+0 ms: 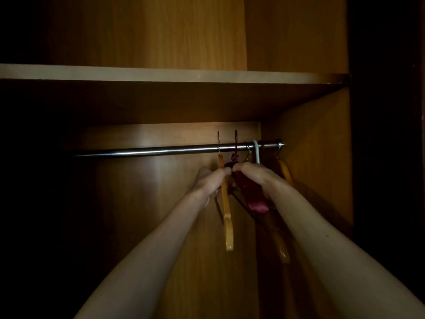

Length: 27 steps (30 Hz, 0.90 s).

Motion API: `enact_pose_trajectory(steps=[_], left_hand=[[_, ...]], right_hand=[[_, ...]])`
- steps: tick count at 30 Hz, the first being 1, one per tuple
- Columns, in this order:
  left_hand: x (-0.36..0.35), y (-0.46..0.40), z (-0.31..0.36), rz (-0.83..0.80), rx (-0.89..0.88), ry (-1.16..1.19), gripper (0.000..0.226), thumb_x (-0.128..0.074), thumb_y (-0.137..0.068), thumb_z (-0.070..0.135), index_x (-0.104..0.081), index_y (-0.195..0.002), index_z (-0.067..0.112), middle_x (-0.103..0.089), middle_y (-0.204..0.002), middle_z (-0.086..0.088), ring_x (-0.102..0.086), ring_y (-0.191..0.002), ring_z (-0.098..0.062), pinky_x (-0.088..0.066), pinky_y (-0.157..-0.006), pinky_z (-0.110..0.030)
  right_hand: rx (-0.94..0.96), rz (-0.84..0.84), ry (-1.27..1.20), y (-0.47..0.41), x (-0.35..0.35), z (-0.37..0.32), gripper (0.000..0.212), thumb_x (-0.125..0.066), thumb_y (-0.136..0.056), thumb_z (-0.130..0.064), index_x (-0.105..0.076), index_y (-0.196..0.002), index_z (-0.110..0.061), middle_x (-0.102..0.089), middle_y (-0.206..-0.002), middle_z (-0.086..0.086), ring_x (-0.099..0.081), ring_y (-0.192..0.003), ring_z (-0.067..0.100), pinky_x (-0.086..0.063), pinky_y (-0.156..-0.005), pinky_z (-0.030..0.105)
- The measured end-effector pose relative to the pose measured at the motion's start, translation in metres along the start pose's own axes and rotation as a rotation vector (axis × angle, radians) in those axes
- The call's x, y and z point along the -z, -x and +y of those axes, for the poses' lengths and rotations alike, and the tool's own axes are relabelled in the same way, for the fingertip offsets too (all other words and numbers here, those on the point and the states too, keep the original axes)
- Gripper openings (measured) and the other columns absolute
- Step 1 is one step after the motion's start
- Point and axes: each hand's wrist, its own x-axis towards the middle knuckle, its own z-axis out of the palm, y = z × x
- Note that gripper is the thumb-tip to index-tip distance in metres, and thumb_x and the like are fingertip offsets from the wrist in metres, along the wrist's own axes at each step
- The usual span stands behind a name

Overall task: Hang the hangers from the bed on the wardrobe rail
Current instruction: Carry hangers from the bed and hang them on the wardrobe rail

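Note:
A metal wardrobe rail (149, 151) runs across the dim cupboard. Near its right end, my left hand (210, 180) grips a light wooden hanger (226, 217) whose hook stands up across the rail. My right hand (255, 174) holds a padded maroon satin hanger (250, 194); its hook also rises past the rail. Whether either hook rests on the rail I cannot tell. Further right a pale green hook (256, 150) and another wooden hanger (285, 171) hang on the rail.
A wooden shelf (161, 75) sits just above the rail. The wardrobe's right side wall (322, 157) is close to the hangers. The rail's left part bears nothing and fades into darkness.

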Motion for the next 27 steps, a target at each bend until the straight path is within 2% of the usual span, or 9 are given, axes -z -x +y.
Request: enact_pose_trajectory(steps=[5, 8, 10, 13, 15, 17, 21, 24, 27], left_hand=[[-0.014, -0.011, -0.014, -0.091, 0.009, 0.014, 0.029, -0.065, -0.089, 0.043, -0.071, -0.1, 0.016, -0.073, -0.095, -0.007, -0.068, -0.085, -0.021, -0.052, -0.067, -0.03], [-0.017, -0.017, -0.021, -0.108, -0.005, 0.017, 0.036, -0.069, -0.081, 0.043, -0.072, -0.098, 0.012, -0.073, -0.084, -0.004, -0.068, -0.074, -0.018, -0.048, -0.058, -0.024], [-0.019, -0.018, -0.025, -0.14, -0.008, 0.023, 0.027, -0.07, -0.08, 0.037, -0.074, -0.088, 0.012, -0.07, -0.068, 0.002, -0.061, -0.06, -0.012, -0.04, -0.051, -0.019], [-0.024, -0.019, -0.032, -0.177, -0.006, 0.042, 0.039, -0.071, -0.073, 0.044, -0.076, -0.092, 0.011, -0.071, -0.074, 0.001, -0.061, -0.062, -0.012, -0.039, -0.046, -0.018], [-0.025, -0.015, -0.034, -0.177, -0.022, 0.072, 0.03, -0.069, -0.081, 0.038, -0.077, -0.091, 0.011, -0.07, -0.071, 0.002, -0.059, -0.054, -0.007, -0.036, -0.039, -0.013], [-0.027, -0.011, -0.039, -0.176, -0.043, 0.105, 0.024, -0.066, -0.089, 0.034, -0.077, -0.088, 0.013, -0.068, -0.067, 0.006, -0.058, -0.051, -0.003, -0.036, -0.037, -0.011], [-0.028, 0.005, -0.051, -0.186, -0.11, 0.163, 0.023, -0.063, -0.095, 0.041, -0.07, -0.102, 0.021, -0.069, -0.083, 0.008, -0.063, -0.073, -0.001, -0.04, -0.052, -0.015], [-0.028, 0.02, -0.071, -0.203, -0.141, 0.225, 0.024, -0.064, -0.095, 0.041, -0.066, -0.111, 0.024, -0.07, -0.096, 0.009, -0.064, -0.085, -0.001, -0.042, -0.06, -0.014], [-0.035, 0.049, -0.105, -0.126, -0.107, 0.35, 0.02, -0.059, -0.097, 0.042, -0.067, -0.103, 0.025, -0.071, -0.092, 0.005, -0.067, -0.087, -0.009, -0.048, -0.068, -0.022]], right_hand=[[-0.045, 0.042, 0.096, -0.008, 0.004, -0.009, 0.025, -0.054, -0.1, -0.029, -0.065, -0.107, -0.008, -0.067, -0.085, 0.011, -0.063, -0.067, 0.022, -0.052, -0.057, 0.028], [-0.084, 0.055, 0.109, -0.018, 0.003, -0.005, 0.025, -0.052, -0.101, -0.025, -0.065, -0.102, -0.003, -0.067, -0.083, 0.012, -0.063, -0.064, 0.021, -0.051, -0.054, 0.028], [-0.112, 0.061, 0.093, -0.023, 0.002, 0.0, 0.028, -0.056, -0.099, -0.023, -0.06, -0.117, -0.001, -0.069, -0.093, 0.017, -0.066, -0.056, 0.021, -0.051, -0.046, 0.026], [-0.137, 0.083, 0.068, -0.021, 0.001, 0.002, 0.031, -0.057, -0.099, -0.02, -0.056, -0.124, -0.001, -0.068, -0.085, 0.017, -0.066, -0.051, 0.02, -0.049, -0.04, 0.024], [-0.141, 0.118, 0.09, -0.018, -0.001, 0.006, 0.036, -0.059, -0.097, -0.026, -0.062, -0.122, 0.0, -0.07, -0.075, 0.013, -0.066, -0.056, 0.02, -0.051, -0.048, 0.028], [-0.12, 0.152, 0.079, -0.016, -0.001, 0.014, 0.045, -0.063, -0.091, -0.034, -0.06, -0.128, -0.009, -0.073, -0.084, 0.013, -0.07, -0.066, 0.022, -0.055, -0.057, 0.031], [-0.094, 0.197, 0.124, 0.008, -0.003, 0.035, 0.045, -0.066, -0.085, -0.049, -0.064, -0.118, -0.018, -0.07, -0.11, 0.01, -0.067, -0.099, 0.028, -0.055, -0.08, 0.038], [0.006, 0.22, 0.152, 0.038, -0.012, 0.05, 0.028, -0.067, -0.089, -0.045, -0.069, -0.1, -0.019, -0.071, -0.085, 0.002, -0.067, -0.078, 0.017, -0.051, -0.066, 0.03], [0.093, 0.259, 0.179, 0.064, -0.027, 0.072, 0.021, -0.067, -0.092, -0.041, -0.064, -0.104, -0.024, -0.067, -0.071, -0.001, -0.061, -0.058, 0.009, -0.046, -0.05, 0.021]])
